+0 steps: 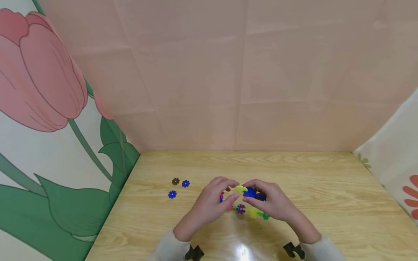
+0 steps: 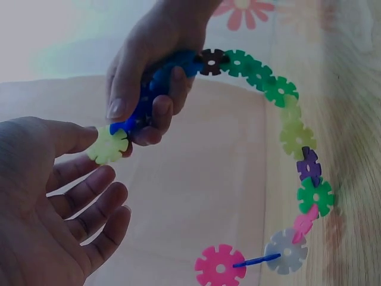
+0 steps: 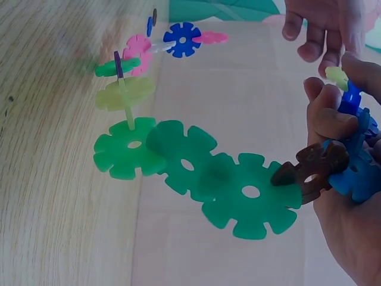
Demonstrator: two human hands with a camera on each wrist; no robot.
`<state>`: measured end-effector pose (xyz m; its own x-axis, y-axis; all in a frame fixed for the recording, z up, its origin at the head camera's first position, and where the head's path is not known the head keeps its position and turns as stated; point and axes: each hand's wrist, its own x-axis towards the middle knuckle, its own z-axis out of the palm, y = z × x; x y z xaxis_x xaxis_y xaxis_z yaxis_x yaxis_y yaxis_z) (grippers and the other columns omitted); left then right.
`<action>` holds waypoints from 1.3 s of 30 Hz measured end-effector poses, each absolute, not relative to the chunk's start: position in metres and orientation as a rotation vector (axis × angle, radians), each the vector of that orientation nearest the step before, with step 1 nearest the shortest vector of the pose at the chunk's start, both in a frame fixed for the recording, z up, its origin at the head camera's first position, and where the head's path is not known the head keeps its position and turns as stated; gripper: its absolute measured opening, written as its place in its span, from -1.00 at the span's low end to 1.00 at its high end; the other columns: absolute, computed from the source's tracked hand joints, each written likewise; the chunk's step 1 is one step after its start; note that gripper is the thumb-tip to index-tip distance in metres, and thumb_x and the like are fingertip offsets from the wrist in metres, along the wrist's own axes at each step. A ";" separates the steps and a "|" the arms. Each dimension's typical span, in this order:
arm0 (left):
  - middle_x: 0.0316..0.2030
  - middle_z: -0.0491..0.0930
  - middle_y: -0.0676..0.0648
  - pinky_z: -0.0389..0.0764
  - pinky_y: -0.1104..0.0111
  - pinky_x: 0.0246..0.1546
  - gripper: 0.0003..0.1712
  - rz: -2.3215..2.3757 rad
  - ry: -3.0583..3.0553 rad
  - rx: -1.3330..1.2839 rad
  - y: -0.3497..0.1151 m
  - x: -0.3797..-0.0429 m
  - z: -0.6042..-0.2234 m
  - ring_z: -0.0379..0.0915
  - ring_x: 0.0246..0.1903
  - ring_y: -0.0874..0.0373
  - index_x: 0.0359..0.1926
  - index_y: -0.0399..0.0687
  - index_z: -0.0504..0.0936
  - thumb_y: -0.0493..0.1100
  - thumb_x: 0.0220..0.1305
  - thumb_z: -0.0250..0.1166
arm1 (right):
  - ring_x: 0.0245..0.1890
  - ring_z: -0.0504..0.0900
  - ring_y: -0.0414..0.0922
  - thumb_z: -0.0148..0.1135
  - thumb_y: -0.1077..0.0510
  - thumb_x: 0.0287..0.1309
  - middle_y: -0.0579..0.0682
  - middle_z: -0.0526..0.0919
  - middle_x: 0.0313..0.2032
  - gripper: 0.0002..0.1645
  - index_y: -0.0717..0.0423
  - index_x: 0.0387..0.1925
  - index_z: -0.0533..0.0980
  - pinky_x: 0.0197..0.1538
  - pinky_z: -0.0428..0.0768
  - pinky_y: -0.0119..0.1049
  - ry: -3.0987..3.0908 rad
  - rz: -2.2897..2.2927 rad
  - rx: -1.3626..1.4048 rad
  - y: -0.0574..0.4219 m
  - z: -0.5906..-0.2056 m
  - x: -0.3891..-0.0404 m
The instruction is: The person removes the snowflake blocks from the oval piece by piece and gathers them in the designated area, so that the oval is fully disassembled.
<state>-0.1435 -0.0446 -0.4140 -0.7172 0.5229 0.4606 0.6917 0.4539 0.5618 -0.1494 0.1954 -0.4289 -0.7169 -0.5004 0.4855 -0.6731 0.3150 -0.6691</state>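
Observation:
A curved chain of slotted plastic snowflake discs hangs from my right hand (image 1: pixel 274 199). That hand grips the chain's blue discs (image 2: pixel 143 113) between thumb and curled fingers. A yellow-green disc (image 2: pixel 108 146) sticks out from the blue end, toward my left hand (image 1: pixel 212 201). The left thumb and fingertips are spread right at this disc's rim, the other fingers loosely bent. Beyond the right hand the chain runs through a brown disc (image 3: pixel 312 170), green discs (image 3: pixel 250 190), yellow, purple and pink ones, to a pink disc (image 2: pixel 220 268) at the low end in the left wrist view.
On the wooden table (image 1: pixel 143 224), left of the hands, lie a loose brown disc (image 1: pixel 175 181) and two blue discs (image 1: pixel 172 194). A pink cloth (image 1: pixel 196 90) stands behind the table, a tulip-print cloth (image 1: pixel 49 79) on the left and a flowered white cloth (image 1: pixel 392 152) on the right.

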 end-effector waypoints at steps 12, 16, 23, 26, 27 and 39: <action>-0.08 0.67 0.08 0.55 0.53 -0.15 -0.74 -1.136 -2.454 -1.052 -0.032 -0.148 -0.416 0.52 -0.11 0.28 0.04 -0.01 0.68 -0.06 0.40 0.32 | -0.52 0.56 -0.35 0.37 0.28 0.26 -0.19 0.69 -0.33 -0.69 0.05 0.01 0.57 -0.54 0.59 -0.37 -2.392 1.405 1.124 0.196 -0.434 -0.152; -0.14 0.69 0.10 0.54 0.55 -0.19 -0.77 -1.133 -2.449 -1.041 -0.029 -0.150 -0.417 0.51 -0.14 0.30 -0.02 0.00 0.71 -0.05 0.38 0.34 | -0.51 0.56 -0.35 0.37 0.31 0.25 -0.19 0.70 -0.31 -0.67 0.06 0.02 0.57 -0.53 0.58 -0.37 -2.384 1.422 1.147 0.197 -0.434 -0.152; -0.18 0.71 0.10 0.57 0.52 -0.19 -0.83 -1.152 -2.466 -1.006 -0.029 -0.151 -0.416 0.51 -0.17 0.32 -0.12 0.02 0.74 -0.05 0.36 0.35 | -0.43 0.66 -0.29 0.36 0.32 0.24 -0.04 0.74 -0.27 -0.66 0.12 0.04 0.56 -0.46 0.65 -0.36 -2.356 1.445 1.186 0.197 -0.434 -0.152; -0.21 0.71 0.10 0.59 0.51 -0.21 -0.85 -1.159 -2.458 -0.999 -0.030 -0.152 -0.415 0.52 -0.20 0.28 -0.14 0.01 0.75 -0.07 0.36 0.35 | -0.38 0.69 -0.28 0.36 0.36 0.22 -0.03 0.74 -0.25 -0.62 0.15 0.06 0.54 -0.41 0.68 -0.34 -2.337 1.439 1.203 0.196 -0.433 -0.152; -0.22 0.71 0.09 0.58 0.52 -0.23 -0.85 -1.161 -2.451 -1.000 -0.030 -0.152 -0.415 0.52 -0.22 0.27 -0.15 0.00 0.76 -0.08 0.36 0.35 | -0.36 0.70 -0.28 0.36 0.37 0.21 -0.03 0.74 -0.24 -0.61 0.16 0.07 0.54 -0.39 0.68 -0.34 -2.333 1.431 1.203 0.196 -0.432 -0.151; -0.29 0.68 0.04 0.61 0.48 -0.34 -0.89 -1.174 -2.354 -1.006 -0.027 -0.154 -0.418 0.45 -0.31 0.32 -0.17 -0.10 0.75 -0.17 0.35 0.36 | -0.40 0.65 -0.33 0.45 0.32 0.13 -0.06 0.74 -0.31 -0.62 0.12 0.00 0.58 -0.42 0.67 -0.36 -2.368 1.380 1.078 0.195 -0.432 -0.151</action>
